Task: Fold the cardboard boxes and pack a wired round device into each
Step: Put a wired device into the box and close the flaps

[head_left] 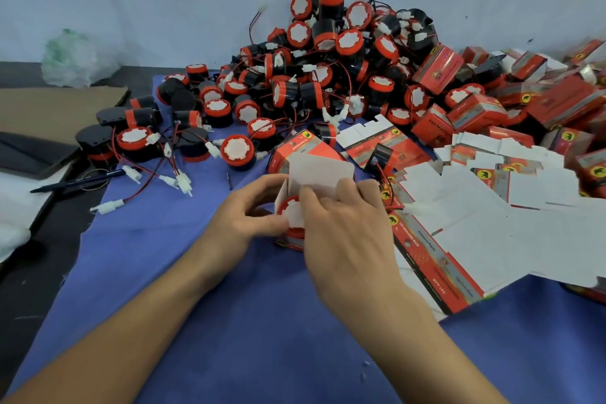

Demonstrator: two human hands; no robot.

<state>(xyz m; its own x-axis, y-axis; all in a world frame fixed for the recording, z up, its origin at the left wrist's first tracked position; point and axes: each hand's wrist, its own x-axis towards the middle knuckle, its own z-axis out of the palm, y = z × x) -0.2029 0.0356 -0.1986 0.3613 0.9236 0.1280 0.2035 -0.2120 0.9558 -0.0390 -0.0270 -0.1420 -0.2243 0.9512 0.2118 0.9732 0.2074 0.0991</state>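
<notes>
A small red cardboard box (319,170) stands open on the blue cloth (157,239), its white lid flap raised. A round red-and-black device (292,211) sits inside it, white face toward me. My left hand (252,210) holds the box's left side with curled fingers and thumb. My right hand (344,223) covers the box's right side, its fingers over the device and the flap's base. A large heap of wired round devices (328,59) lies behind.
Flat unfolded boxes (492,207) spread on the right, with packed red boxes (475,111) piled behind them. Loose wires with white plugs (177,179) trail at left. A pen (78,182), brown cardboard (59,108) and a plastic bag (72,59) lie further left.
</notes>
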